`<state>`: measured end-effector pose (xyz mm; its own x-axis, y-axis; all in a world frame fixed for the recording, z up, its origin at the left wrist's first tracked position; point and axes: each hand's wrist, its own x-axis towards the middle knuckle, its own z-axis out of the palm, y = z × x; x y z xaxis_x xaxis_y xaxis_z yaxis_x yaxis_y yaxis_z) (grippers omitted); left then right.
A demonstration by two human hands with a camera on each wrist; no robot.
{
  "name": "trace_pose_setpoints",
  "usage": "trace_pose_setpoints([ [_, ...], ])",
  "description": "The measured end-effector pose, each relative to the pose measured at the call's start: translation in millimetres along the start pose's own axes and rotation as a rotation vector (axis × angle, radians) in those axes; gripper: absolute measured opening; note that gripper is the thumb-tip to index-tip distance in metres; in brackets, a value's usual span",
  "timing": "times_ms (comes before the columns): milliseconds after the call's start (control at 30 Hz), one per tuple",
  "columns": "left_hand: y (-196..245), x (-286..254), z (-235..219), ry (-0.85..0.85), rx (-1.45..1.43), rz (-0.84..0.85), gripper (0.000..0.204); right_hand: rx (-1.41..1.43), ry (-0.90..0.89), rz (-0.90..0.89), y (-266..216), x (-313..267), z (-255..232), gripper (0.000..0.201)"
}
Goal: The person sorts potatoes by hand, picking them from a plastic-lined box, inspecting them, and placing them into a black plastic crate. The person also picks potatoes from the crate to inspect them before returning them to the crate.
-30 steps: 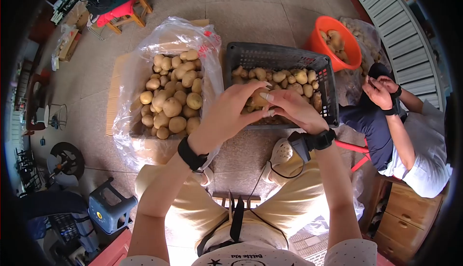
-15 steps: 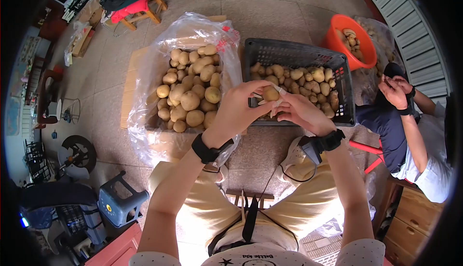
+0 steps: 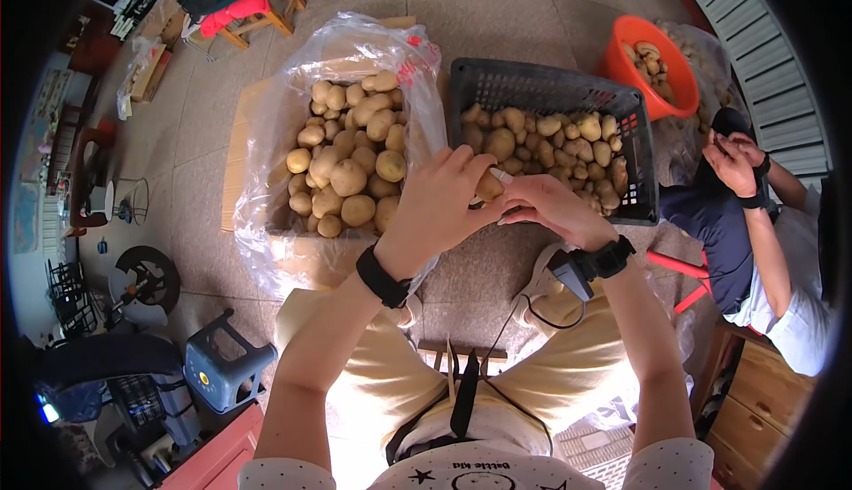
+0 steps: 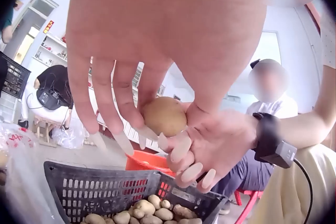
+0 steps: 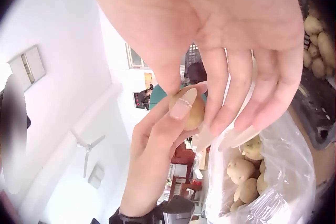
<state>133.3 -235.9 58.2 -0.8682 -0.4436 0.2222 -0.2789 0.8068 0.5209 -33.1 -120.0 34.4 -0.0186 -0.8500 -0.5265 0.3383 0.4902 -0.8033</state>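
Note:
A small tan potato (image 3: 488, 186) is between both hands, over the near left corner of a black plastic crate (image 3: 541, 73) of potatoes. My left hand (image 3: 439, 204) grips it between thumb and fingers. From the other side, my right hand (image 3: 557, 208) pinches it with its fingertips. Long pale nails show around the potato (image 4: 164, 117) in the left wrist view. One decorated thumbnail lies across the potato (image 5: 196, 115) in the right wrist view. Left of the crate stands a cardboard box lined with a clear plastic bag (image 3: 271, 126), filled with larger potatoes (image 3: 349, 177).
An orange bucket (image 3: 621, 68) with potatoes stands beyond the crate's far right corner. At the right, another person (image 3: 777, 250) sits on a red stool (image 3: 692, 290), hands together. A blue plastic stool (image 3: 229, 361) and a wheel (image 3: 149, 277) are at the left.
The hands and potato have shifted slightly left relative to the crate, and the potato has been turned between the fingers. The head view has shifted a little.

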Motion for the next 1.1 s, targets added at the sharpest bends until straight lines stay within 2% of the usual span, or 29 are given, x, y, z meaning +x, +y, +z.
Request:
trace_pose_setpoints([
  [133,0,2,-1,-0.008,-0.075,-0.041,0.046,0.085,-0.086,0.008,-1,3,-8,0.043],
  [200,-2,4,-5,-0.077,-0.200,-0.139,0.044,0.135,-0.098,0.013,-5,3,-7,0.044],
  [300,-7,7,-3,-0.008,-0.215,-0.092,0.043,0.214,-0.114,0.034,-12,4,-7,0.037],
  [467,-10,12,-1,0.000,-0.282,-0.099,0.043,0.149,-0.169,-0.029,-11,10,-16,0.046],
  [600,-14,18,6,-0.032,-0.389,-0.143,0.042,0.180,-0.122,-0.028,-21,7,-13,0.048],
  [633,-13,19,4,-0.035,-0.391,-0.141,0.042,0.093,-0.067,-0.002,-24,7,-15,0.047],
  [700,-10,20,-1,-0.045,-0.141,-0.157,0.042,0.007,-0.010,0.027,-26,10,-17,0.046],
  [733,-12,21,0,-0.050,-0.144,-0.157,0.042,-0.068,0.074,-0.015,-23,13,-19,0.045],
  [767,-16,21,3,-0.003,-0.080,-0.063,0.041,-0.142,0.160,-0.056,-19,16,-21,0.044],
  [800,-17,23,5,0.045,-0.016,0.030,0.041,-0.141,0.163,-0.052,-16,18,-23,0.044],
  [867,-15,24,5,0.004,-0.001,0.005,0.041,-0.227,0.206,-0.191,-9,24,-26,0.042],
  [900,-14,25,4,-0.035,0.018,-0.022,0.042,-0.228,0.206,-0.190,-5,26,-28,0.042],
  [967,-15,24,4,-0.065,0.052,-0.022,0.039,-0.325,0.172,-0.341,1,29,-29,0.039],
  [1100,-22,20,13,-0.144,0.095,0.004,0.035,-0.370,0.097,-0.306,3,30,-21,0.037],
])
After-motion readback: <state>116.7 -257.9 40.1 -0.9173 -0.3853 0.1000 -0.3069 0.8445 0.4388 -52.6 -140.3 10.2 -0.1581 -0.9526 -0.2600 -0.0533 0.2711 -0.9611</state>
